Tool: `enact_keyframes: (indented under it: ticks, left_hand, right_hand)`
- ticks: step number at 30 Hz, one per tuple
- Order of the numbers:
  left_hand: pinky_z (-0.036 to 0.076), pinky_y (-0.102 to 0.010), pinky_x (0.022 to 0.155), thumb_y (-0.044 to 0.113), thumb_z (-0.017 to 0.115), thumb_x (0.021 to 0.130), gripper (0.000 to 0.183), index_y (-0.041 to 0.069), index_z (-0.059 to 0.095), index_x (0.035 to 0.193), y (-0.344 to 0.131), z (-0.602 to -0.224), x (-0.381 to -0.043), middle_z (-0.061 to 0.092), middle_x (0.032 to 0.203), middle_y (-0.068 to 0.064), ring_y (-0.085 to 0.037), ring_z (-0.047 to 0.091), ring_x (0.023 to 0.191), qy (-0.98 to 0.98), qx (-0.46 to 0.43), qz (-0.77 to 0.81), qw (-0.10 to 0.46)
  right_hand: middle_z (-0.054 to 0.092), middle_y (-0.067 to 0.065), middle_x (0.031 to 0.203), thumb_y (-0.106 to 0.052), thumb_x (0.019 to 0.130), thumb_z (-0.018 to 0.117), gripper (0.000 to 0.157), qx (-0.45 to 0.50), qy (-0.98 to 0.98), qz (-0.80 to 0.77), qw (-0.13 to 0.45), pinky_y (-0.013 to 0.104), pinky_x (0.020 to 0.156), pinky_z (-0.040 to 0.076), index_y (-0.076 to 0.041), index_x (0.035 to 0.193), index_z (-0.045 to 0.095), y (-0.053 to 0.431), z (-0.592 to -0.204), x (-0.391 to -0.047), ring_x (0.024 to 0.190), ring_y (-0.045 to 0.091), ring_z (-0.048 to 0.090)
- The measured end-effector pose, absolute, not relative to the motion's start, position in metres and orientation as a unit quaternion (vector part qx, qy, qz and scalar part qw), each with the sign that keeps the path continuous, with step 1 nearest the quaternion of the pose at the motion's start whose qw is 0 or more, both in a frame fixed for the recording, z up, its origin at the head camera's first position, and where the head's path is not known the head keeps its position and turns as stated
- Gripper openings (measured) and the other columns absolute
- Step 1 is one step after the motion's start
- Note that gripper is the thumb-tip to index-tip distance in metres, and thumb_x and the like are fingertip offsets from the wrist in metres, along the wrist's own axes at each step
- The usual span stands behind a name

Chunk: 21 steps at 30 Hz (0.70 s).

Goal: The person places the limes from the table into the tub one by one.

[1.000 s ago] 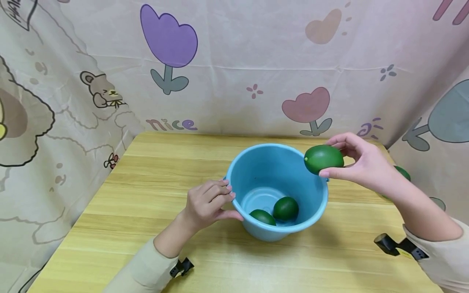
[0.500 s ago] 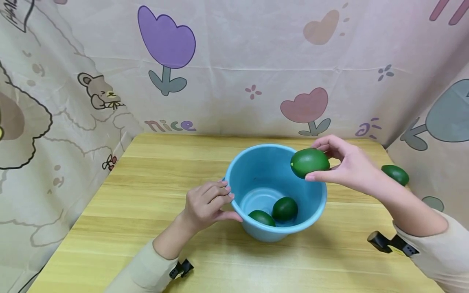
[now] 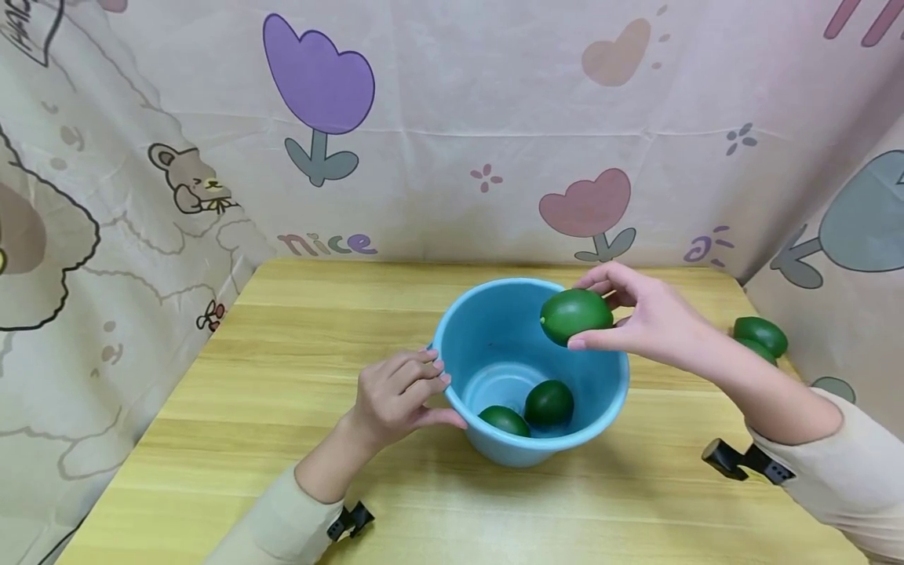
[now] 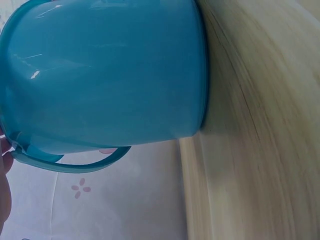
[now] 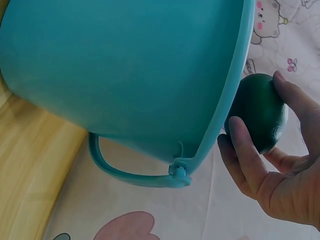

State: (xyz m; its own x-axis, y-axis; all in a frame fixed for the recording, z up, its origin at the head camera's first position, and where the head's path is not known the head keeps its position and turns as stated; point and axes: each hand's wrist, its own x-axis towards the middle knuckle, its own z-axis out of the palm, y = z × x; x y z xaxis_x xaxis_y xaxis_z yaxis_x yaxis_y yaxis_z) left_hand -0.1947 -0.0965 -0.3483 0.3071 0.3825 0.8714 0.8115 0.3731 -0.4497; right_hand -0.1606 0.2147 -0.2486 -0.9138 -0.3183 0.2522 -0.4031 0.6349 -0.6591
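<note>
A light blue bucket [image 3: 480, 329] stands upright on the wooden table in the head view. My left hand [image 3: 399, 392] grips its rim at the left side. In my right hand [image 3: 650, 318], thumb and fingers pinch a glossy green lime [image 3: 575, 312] over the bucket's right part. Two more limes lie at the bottom, one dark green lime [image 3: 549, 402] near the middle and another lime [image 3: 504, 421] partly hidden by the near rim. From the right wrist, the held lime [image 5: 257, 112] appears by the bucket's rim, with the bucket's handle [image 5: 135, 175] hanging down.
Near the table's right edge, beyond my right forearm, lie a lime [image 3: 761, 336] and a second lime [image 3: 759, 350] partly hidden by the arm. A patterned cloth [image 3: 438, 157] hangs behind the wooden table [image 3: 282, 345] and at both sides.
My right hand has moved left with the lime, from the bucket's right rim to over its opening. The limes by the right edge have come into fuller view. My left hand stays put.
</note>
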Motion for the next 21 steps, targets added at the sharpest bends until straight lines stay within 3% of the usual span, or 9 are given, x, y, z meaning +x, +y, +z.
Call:
enact_keyframes:
  ticks: [13, 21]
  left_hand:
    - [0.06, -0.031, 0.061, 0.057, 0.062, 0.082, 0.054, 0.005, 0.064, 0.069, -0.097, -0.348, -0.194, 0.066, 0.069, -0.006, -0.019, 0.067, 0.064, -0.566, -0.532, -0.176, 0.605]
    - [0.06, -0.031, 0.062, 0.058, 0.063, 0.08, 0.053, 0.005, 0.065, 0.07, -0.097, -0.349, -0.193, 0.066, 0.07, -0.006, -0.019, 0.067, 0.065, -0.57, -0.53, -0.18, 0.601]
  right_hand:
    - [0.062, 0.006, 0.106, -0.032, 0.07, 0.085, 0.058, 0.235, -0.907, 0.348, 0.031, 0.03, 0.069, 0.057, -0.015, 0.116, 0.055, 0.2, -0.247, -0.167, 0.093, 0.023, 0.059]
    - [0.062, 0.008, 0.108, -0.031, 0.071, 0.084, 0.058, 0.253, -0.901, 0.352, 0.027, 0.028, 0.067, 0.058, -0.013, 0.118, 0.053, 0.195, -0.252, -0.171, 0.093, 0.024, 0.059]
